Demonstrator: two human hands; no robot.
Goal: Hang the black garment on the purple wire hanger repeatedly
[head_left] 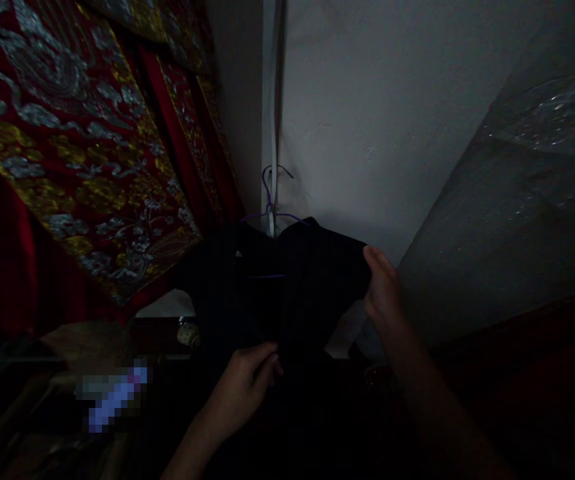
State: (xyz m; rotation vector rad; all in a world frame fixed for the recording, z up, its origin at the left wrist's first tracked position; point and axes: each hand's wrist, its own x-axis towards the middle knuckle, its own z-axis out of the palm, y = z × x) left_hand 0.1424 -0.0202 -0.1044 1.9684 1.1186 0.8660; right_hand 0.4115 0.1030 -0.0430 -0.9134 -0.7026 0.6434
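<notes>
A dark short-sleeved garment (312,287) with an open V-shaped neck hangs on a thin purple wire hanger (269,200) against the wall. At the lower end of the neckline, my left hand (245,383) pinches the front edge of the cloth between thumb and fingers. My right hand (383,283) is at the outer end of the right-hand sleeve, its fingers closed on the fabric edge. The lower part of the garment fades into darkness, so its length cannot be made out.
Red cloth with gold and silver embroidery (82,147) hangs at the left. A pale cord or pipe (274,100) runs down the wall (392,100). Shiny clear plastic sheeting (532,173) covers the right side. Dim clutter and a blurred-out patch (117,397) lie lower left.
</notes>
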